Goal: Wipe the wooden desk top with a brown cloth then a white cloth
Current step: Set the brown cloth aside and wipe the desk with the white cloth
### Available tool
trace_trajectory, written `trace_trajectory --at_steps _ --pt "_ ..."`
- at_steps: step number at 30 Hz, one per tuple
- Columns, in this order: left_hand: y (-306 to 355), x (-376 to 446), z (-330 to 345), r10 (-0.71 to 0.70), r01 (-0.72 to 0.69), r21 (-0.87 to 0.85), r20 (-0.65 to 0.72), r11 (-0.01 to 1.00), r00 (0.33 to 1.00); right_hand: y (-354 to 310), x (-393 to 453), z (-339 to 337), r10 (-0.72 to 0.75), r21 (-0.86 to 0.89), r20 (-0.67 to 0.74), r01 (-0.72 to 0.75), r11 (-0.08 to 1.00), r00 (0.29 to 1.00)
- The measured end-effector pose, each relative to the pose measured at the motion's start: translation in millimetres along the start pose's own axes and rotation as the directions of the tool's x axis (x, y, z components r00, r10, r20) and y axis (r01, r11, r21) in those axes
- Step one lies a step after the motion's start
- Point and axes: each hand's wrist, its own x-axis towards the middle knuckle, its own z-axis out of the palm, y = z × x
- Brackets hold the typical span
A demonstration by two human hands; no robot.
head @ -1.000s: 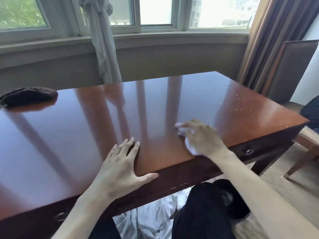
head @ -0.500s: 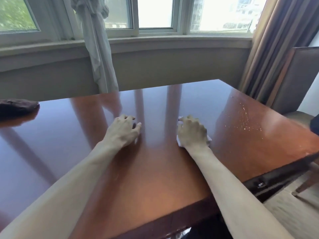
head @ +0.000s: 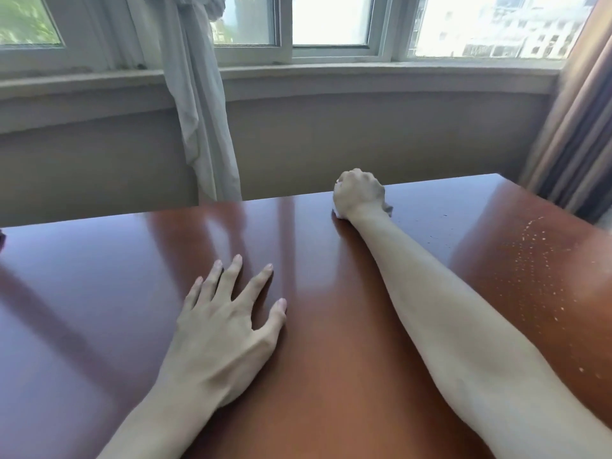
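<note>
The glossy reddish wooden desk top (head: 331,376) fills the lower view. My right hand (head: 359,193) reaches to the desk's far edge, fingers curled over a white cloth (head: 388,208); only small bits of the cloth show beside the hand and wrist. Nearer to me, my left hand (head: 228,329) lies flat on the desk with fingers spread and holds nothing. A tiny dark sliver at the left frame edge (head: 1,238) may be the brown cloth; I cannot tell.
Pale specks (head: 530,256) dot the desk's right part. Behind the desk runs a grey wall under a window sill (head: 364,74). A white curtain (head: 202,127) hangs at the back left and a striped brown curtain (head: 569,144) at the right.
My right hand has slid the white cloth from the near edge across to the desk's far edge. My left hand moved forward, curled briefly, and now lies flat. The view moved forward.
</note>
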Motion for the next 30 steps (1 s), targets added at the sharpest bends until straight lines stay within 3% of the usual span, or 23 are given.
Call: trace_trajectory --at_steps 6,12,20,25,30 --pt "0.4 2.0 -1.7 -0.026 0.026 0.007 0.027 1.000 0.999 -2.0 -17.4 2.4 -0.185 0.063 0.056 0.182 0.981 0.981" --pt "1.3 5.5 -2.2 -0.020 0.019 0.019 0.050 1.000 0.999 0.1 -164.1 -49.9 -0.390 0.210 0.173 0.352 0.912 0.905" --pt "5.7 -4.3 -10.7 -0.019 0.017 0.023 0.085 1.000 0.996 15.6 -325.9 -111.6 -0.519 0.205 0.154 0.487 0.849 0.840" --pt "4.2 -5.5 -8.9 -0.005 0.004 0.014 0.062 1.000 0.998 4.1 -311.7 -91.9 -0.449 0.258 0.131 0.407 0.876 0.884" --pt "1.8 -6.2 -2.3 0.002 -0.002 -0.002 0.009 1.000 1.000 -38.9 -206.1 -45.9 -0.413 0.217 0.155 0.377 0.900 0.897"
